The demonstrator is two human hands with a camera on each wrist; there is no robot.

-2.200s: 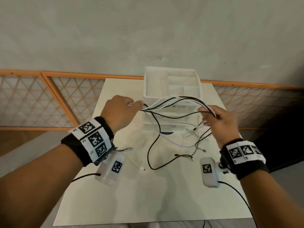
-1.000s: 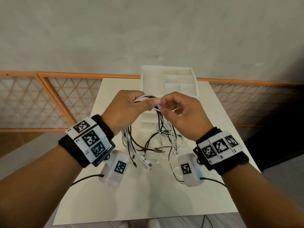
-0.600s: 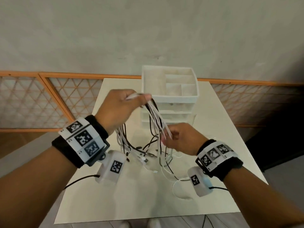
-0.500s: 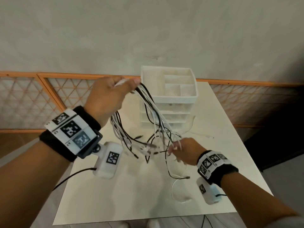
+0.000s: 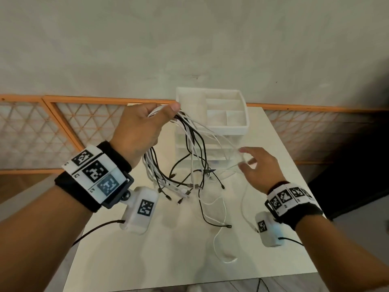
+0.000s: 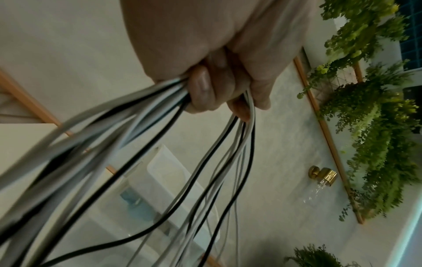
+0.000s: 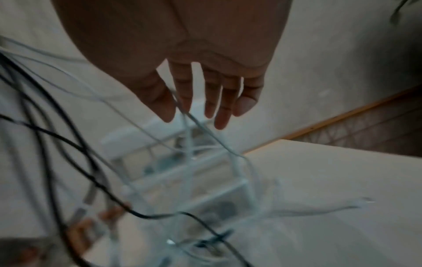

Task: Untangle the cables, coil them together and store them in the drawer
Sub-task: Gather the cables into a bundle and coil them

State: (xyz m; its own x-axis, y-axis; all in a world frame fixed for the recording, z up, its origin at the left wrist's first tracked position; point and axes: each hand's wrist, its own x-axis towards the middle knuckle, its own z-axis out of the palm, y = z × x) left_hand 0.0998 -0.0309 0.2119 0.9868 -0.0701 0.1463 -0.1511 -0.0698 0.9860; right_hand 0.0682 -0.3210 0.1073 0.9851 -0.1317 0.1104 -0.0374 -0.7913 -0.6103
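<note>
Gripping the cables [image 5: 189, 144] in a raised bunch, the left hand [image 5: 139, 129] has lifted since earlier. The right hand [image 5: 259, 165], fingers now spread, touches one white strand beside the drawer unit [image 5: 223, 127]. Loose ends trail over the tabletop [image 5: 168, 260], whose near half lies bare.

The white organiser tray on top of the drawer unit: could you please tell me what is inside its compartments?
In the head view the tray shows bare white dividers and floors, with nothing visible inside. The left hand and its cable bundle cover the near left corner, so that part cannot be checked.

Plain grey wall [image 5: 189, 39] – orange lattice panel [image 5: 31, 131] along base – white table [image 5: 147, 260].
</note>
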